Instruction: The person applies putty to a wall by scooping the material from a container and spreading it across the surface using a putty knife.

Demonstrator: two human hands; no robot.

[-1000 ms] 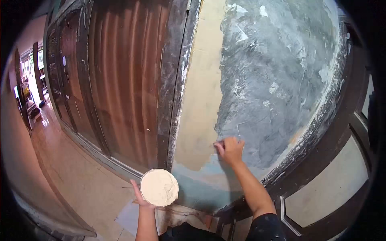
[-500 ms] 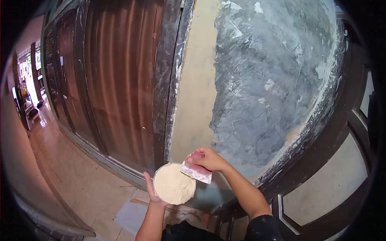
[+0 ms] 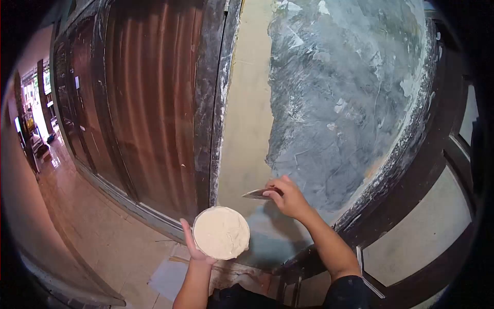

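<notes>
My left hand (image 3: 194, 246) holds a round tub (image 3: 221, 233) of cream-coloured paste from its left side and below, thumb up along the rim. Up and to the right of the tub, my right hand (image 3: 289, 198) grips a scraper (image 3: 262, 193), seen nearly edge-on with its blade pointing left. The scraper is apart from the tub and in front of the lower wall. A smooth cream strip (image 3: 247, 103) runs down the wall beside a rough grey-blue patch (image 3: 334, 113).
Left of the strip stands a dark wooden frame (image 3: 206, 103) with a reddish-brown ribbed panel (image 3: 154, 103). Dark framed pale panels (image 3: 422, 232) curve along the right. A pale sheet (image 3: 167, 278) lies on the tiled floor (image 3: 103, 232) at lower left.
My right hand has moved up and right, off the tub's rim, and the scraper has turned from face-on to nearly edge-on. The tub has shifted slightly left.
</notes>
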